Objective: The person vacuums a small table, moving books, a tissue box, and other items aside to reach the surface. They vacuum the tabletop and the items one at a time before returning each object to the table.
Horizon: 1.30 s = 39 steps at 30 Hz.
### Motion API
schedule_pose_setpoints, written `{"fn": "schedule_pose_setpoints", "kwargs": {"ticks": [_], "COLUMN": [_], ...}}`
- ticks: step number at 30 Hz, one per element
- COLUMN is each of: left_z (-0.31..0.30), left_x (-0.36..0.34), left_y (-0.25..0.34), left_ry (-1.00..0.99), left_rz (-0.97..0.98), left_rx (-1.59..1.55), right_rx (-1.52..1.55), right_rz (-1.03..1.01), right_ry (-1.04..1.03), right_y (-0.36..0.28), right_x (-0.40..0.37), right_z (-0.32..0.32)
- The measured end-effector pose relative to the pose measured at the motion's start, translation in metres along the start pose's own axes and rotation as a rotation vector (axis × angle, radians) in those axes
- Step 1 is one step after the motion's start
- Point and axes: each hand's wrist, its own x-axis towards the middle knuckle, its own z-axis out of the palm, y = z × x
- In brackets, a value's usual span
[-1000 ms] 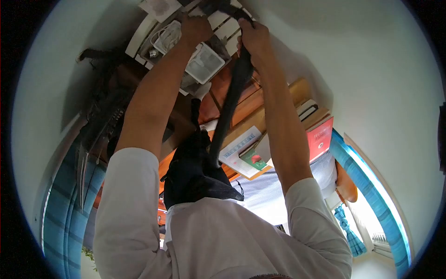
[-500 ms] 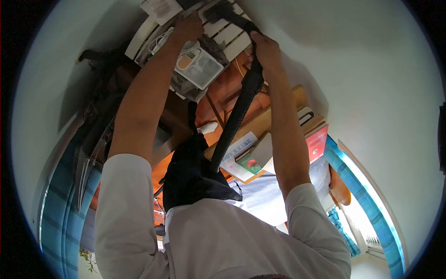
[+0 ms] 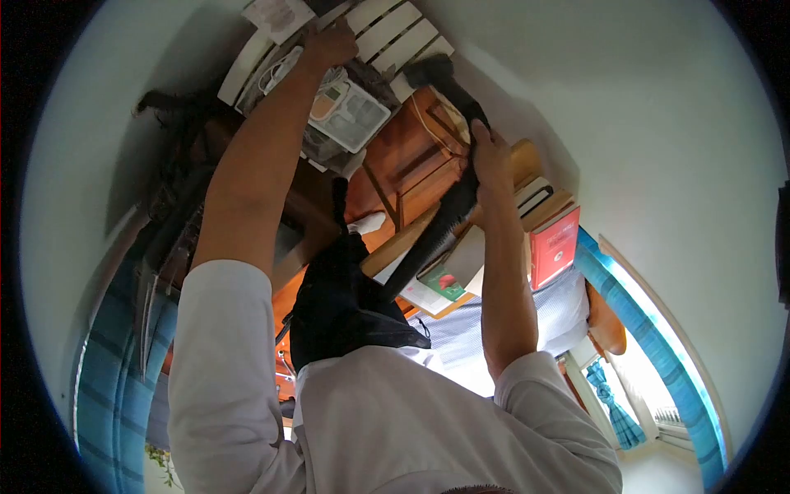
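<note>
My right hand [image 3: 491, 156] is wrapped round a black vacuum wand [image 3: 462, 100], which has a brush head [image 3: 429, 72] at its upper end beside a white slatted surface [image 3: 401, 37]. A ribbed black hose [image 3: 432, 239] runs down from my right hand toward my lap. My left hand [image 3: 332, 45] is closed at the top of a grey container, and what its fingers hold is hidden. Just below it, a clear plastic box [image 3: 352, 117] with white cables and small items sits in the container.
A white and grey packet [image 3: 278, 16] lies at the top left of the slats. On the right is a wooden shelf with a red book [image 3: 555, 247] and a green book [image 3: 442, 282]. Dark cables hang at the left. A wooden piece of furniture [image 3: 411, 152] stands between.
My right hand has moved down with the wand, and the brush head has left the slats for their lower right edge. My left hand has barely shifted.
</note>
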Motion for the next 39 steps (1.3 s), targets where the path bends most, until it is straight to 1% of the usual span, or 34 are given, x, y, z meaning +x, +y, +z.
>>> {"fn": "schedule_pose_setpoints", "kwargs": {"ticks": [1,2,3,4,5,6,7,8,9,10,12,13,14,15,16,17,18,19,21,22,23,24,25,26,27,28,29,30,31,33,35,36,37,39], "left_z": [0.019,0.034,0.043,0.049,0.054,0.048,0.027,0.005,-0.003,0.006,0.034,0.034,0.029,0.024,0.011,-0.004,-0.011,-0.001,0.049,0.077,0.109,0.118,0.107,0.088,0.080,0.072,0.069,0.066,0.061,0.061,0.137,0.172,0.140,0.067], "left_x": [0.011,0.021,0.029,0.039,0.043,0.037,0.024,0.011,0.006,0.012,0.024,0.022,0.019,0.015,0.009,0.001,-0.002,0.003,0.028,0.048,0.077,0.086,0.082,0.070,0.061,0.051,0.045,0.043,0.044,0.045,0.092,0.113,0.092,0.043], "left_y": [-0.010,-0.018,-0.023,-0.025,-0.023,-0.013,0.002,0.015,0.021,0.019,0.016,0.019,0.025,0.030,0.036,0.045,0.051,0.046,0.022,0.005,-0.017,-0.025,-0.024,-0.019,-0.014,-0.006,-0.001,0.004,0.010,0.016,-0.017,-0.032,-0.019,0.010], "left_ry": [0.103,0.200,0.189,0.171,0.152,0.145,0.069,-0.006,-0.081,-0.080,0.086,0.084,0.092,0.102,0.103,0.035,-0.032,-0.033,0.243,0.240,0.239,0.233,0.232,0.221,0.210,0.214,0.345,0.475,0.483,0.400,0.628,0.763,0.596,0.292], "left_rz": [0.066,0.135,0.143,0.103,0.064,0.077,0.067,0.053,0.037,0.040,0.108,0.108,0.057,0.002,-0.008,-0.019,-0.024,-0.018,0.073,0.080,0.157,0.230,0.233,0.267,0.300,0.299,0.275,0.248,0.241,0.195,0.290,0.309,0.304,0.224], "left_rx": [0.036,0.074,0.073,0.089,0.107,0.114,0.091,0.070,0.050,0.057,0.150,0.145,0.072,-0.001,-0.005,-0.022,-0.035,-0.028,0.114,0.119,0.424,0.729,0.735,0.589,0.441,0.438,0.284,0.127,0.122,0.069,0.445,0.630,0.489,0.193], "right_rx": [0.061,0.058,0.035,0.016,0.008,0.001,0.011,0.085,0.159,0.106,0.079,0.047,0.042,0.055,0.066,0.063,0.085,0.112,0.140,0.140,0.138,0.144,0.188,0.231,0.233,0.166,0.095,0.096,0.096,0.082,0.080,0.014,-0.050,0.061], "right_rz": [0.069,0.075,-0.023,-0.122,-0.119,-0.116,-0.109,-0.090,-0.072,-0.059,-0.047,-0.031,-0.034,0.062,0.160,0.165,0.083,-0.002,-0.189,-0.240,-0.295,-0.294,-0.236,-0.175,-0.171,-0.117,-0.065,-0.015,0.035,0.031,0.046,-0.103,-0.251,-0.274], "right_ry": [0.027,0.026,0.021,0.020,0.008,-0.005,0.000,-0.021,-0.044,-0.069,-0.030,0.011,0.013,-0.004,-0.024,-0.028,-0.017,-0.004,-0.033,-0.060,-0.090,-0.090,-0.084,-0.077,-0.073,-0.045,-0.016,-0.005,0.005,-0.009,-0.010,-0.029,-0.049,-0.108], "right_y": [-0.003,-0.006,-0.010,-0.016,-0.027,-0.034,-0.033,-0.033,-0.032,-0.036,0.001,0.014,0.010,0.007,-0.002,-0.013,-0.027,-0.033,-0.036,-0.040,-0.042,-0.046,-0.055,-0.059,-0.049,-0.033,-0.023,-0.018,-0.017,-0.034,-0.051,-0.058,-0.067,-0.088], "right_x": [-0.007,-0.005,0.000,0.007,0.016,0.027,0.039,0.050,0.055,0.043,0.048,0.048,0.032,0.013,0.002,-0.001,-0.005,-0.004,0.029,0.053,0.070,0.071,0.071,0.070,0.073,0.080,0.086,0.084,0.075,0.046,0.038,0.043,0.048,0.050], "right_z": [-0.005,-0.006,-0.005,-0.004,0.004,0.015,0.024,0.032,0.036,0.030,0.011,0.002,-0.009,-0.020,-0.024,-0.022,-0.016,-0.011,0.011,0.026,0.038,0.043,0.047,0.050,0.043,0.027,0.011,-0.008,-0.021,-0.027,-0.025,-0.014,-0.001,0.031]}}
